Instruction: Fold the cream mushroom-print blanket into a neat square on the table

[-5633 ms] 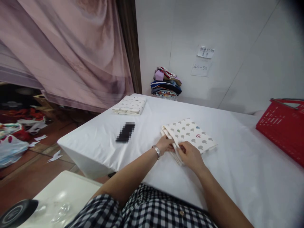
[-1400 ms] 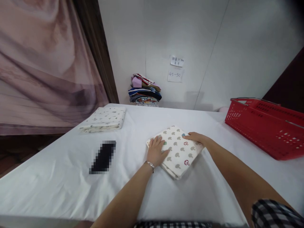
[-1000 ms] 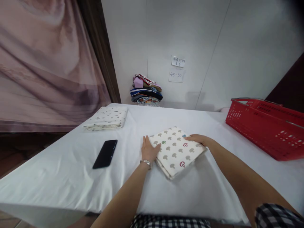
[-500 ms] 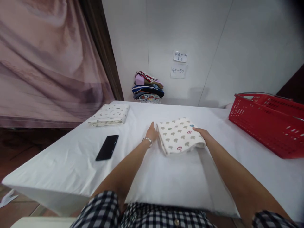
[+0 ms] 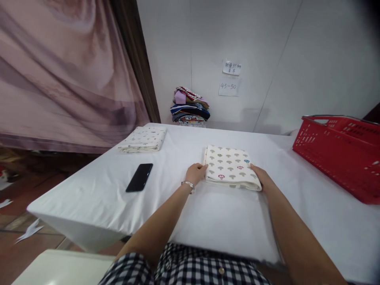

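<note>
In front of me a folded white cloth [image 5: 228, 166] with grey, red and blue mushroom prints lies on the white-covered table [image 5: 225, 221]. My left hand [image 5: 196, 173], with a bracelet at its wrist, pinches the cloth's left edge between thumb and fingers. At the opposite edge, my right hand [image 5: 261, 177] grips the lower right corner, thumb on top and the other fingers hidden beneath or behind it. A second folded white printed cloth [image 5: 145, 138] rests at the table's far left, apart from both hands.
A black phone [image 5: 139, 177] lies left of my left arm. The red plastic basket [image 5: 341, 154] stands at the right. Beyond the table's back edge is a stack of folded clothes [image 5: 190, 107]. A pale stool or seat [image 5: 65, 267] is at lower left.
The mushroom-print cloth has turned and now lies squarer and flatter, its near edge lined up. My left hand has moved from open fingers beside it to a pinch on its edge.
</note>
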`<move>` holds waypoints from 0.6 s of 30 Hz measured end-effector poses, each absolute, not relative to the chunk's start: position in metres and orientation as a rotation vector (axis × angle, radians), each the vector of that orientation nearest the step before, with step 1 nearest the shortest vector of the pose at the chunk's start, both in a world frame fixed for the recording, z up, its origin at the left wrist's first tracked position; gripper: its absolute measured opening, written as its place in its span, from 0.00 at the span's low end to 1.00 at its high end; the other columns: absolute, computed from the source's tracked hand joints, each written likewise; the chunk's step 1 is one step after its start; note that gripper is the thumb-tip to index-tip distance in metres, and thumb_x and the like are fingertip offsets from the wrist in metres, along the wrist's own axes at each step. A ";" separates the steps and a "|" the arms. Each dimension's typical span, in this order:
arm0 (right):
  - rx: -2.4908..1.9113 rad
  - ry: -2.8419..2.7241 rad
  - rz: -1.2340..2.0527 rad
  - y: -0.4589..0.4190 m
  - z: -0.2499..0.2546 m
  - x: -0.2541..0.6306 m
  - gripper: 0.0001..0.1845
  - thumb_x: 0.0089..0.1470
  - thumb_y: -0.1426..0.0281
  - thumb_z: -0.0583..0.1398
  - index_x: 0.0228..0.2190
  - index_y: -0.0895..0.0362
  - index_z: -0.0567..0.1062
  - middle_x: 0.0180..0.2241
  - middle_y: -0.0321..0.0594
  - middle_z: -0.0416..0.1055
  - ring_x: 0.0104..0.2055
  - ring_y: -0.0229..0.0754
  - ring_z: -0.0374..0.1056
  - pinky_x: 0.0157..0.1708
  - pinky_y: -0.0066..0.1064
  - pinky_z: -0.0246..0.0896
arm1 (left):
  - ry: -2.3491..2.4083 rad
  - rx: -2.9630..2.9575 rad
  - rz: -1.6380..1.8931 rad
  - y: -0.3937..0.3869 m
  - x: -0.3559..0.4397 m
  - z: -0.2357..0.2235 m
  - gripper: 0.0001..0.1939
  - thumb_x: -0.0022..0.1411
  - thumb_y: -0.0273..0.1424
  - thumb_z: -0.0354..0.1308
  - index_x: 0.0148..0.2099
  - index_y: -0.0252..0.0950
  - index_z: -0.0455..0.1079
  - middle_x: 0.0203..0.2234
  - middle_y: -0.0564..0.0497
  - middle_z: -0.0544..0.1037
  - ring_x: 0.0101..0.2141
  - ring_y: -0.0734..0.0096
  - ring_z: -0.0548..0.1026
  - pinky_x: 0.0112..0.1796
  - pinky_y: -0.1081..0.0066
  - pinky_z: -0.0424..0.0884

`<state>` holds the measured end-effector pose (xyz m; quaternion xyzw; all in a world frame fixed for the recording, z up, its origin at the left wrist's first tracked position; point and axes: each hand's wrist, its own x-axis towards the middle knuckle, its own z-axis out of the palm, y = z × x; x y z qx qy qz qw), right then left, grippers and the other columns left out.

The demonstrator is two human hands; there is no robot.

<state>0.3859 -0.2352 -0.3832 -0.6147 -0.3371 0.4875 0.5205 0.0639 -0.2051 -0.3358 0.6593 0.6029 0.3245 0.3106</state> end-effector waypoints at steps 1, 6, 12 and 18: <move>-1.447 -0.775 1.200 -0.237 -0.382 0.385 0.24 0.46 0.56 0.63 0.41 0.59 0.73 0.37 0.46 0.76 0.38 0.48 0.73 0.36 0.35 0.71 | 1.613 1.764 0.802 -0.206 0.067 -0.335 0.20 0.55 0.48 0.51 0.26 0.37 0.70 0.24 0.50 0.77 0.29 0.67 0.73 0.31 0.71 0.64; -1.278 -0.726 1.260 -0.251 -0.373 0.380 0.22 0.49 0.60 0.61 0.44 0.57 0.71 0.39 0.44 0.76 0.41 0.47 0.72 0.38 0.35 0.71 | 1.708 1.761 0.631 -0.198 0.082 -0.336 0.17 0.51 0.46 0.57 0.25 0.37 0.67 0.22 0.51 0.75 0.27 0.67 0.72 0.27 0.72 0.61; -1.388 -0.708 1.134 -0.256 -0.370 0.377 0.34 0.43 0.63 0.66 0.52 0.53 0.64 0.45 0.42 0.73 0.41 0.44 0.72 0.36 0.32 0.71 | 1.767 1.719 0.651 -0.191 0.072 -0.348 0.13 0.53 0.37 0.54 0.21 0.37 0.61 0.19 0.53 0.70 0.25 0.71 0.69 0.25 0.73 0.58; -1.565 -0.731 0.961 -0.252 -0.369 0.377 0.36 0.40 0.69 0.66 0.53 0.55 0.65 0.38 0.43 0.75 0.35 0.43 0.72 0.30 0.28 0.69 | 1.723 1.741 0.646 -0.201 0.071 -0.353 0.18 0.55 0.44 0.52 0.22 0.38 0.59 0.19 0.55 0.68 0.24 0.72 0.67 0.25 0.73 0.57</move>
